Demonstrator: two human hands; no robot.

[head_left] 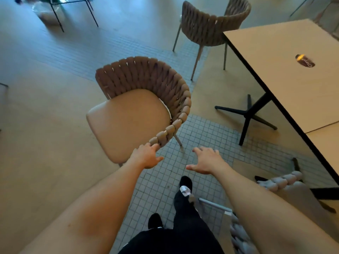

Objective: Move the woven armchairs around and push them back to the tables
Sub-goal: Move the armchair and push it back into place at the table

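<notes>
Beige flooring (45, 143) broken by bands of small grey square tiles fills the frame. At the right edge a pale worktop (293, 85) with a dark rim runs from upper centre toward the lower right, standing on a black cross-shaped base (246, 114); a small dark oval sticker (304, 60) sits on its surface.

In the middle of the frame stands the nearest woven armchair (139, 107), its tan padded seat opening toward the lower left and its curved brown rope back toward the upper right, so its front-to-back axis runs diagonally, well apart from the worktop. A second woven armchair (212, 26) stands in the upper centre, just beside the worktop's far corner, its back curve turned toward the camera. A third grey woven chair (280, 182) shows only partly at the lower right, close to the worktop edge.

Two bare forearms reach up from the bottom. The left hand (146, 156) touches the near end of the central armchair's woven arm, its fingers (153, 146) resting on the rope, thumb out to the side. The right hand (205, 160) hovers above the tiles, fingers spread wide, holding nothing. Below, dark trousers and black shoes (185, 184) stand on the tiles.
</notes>
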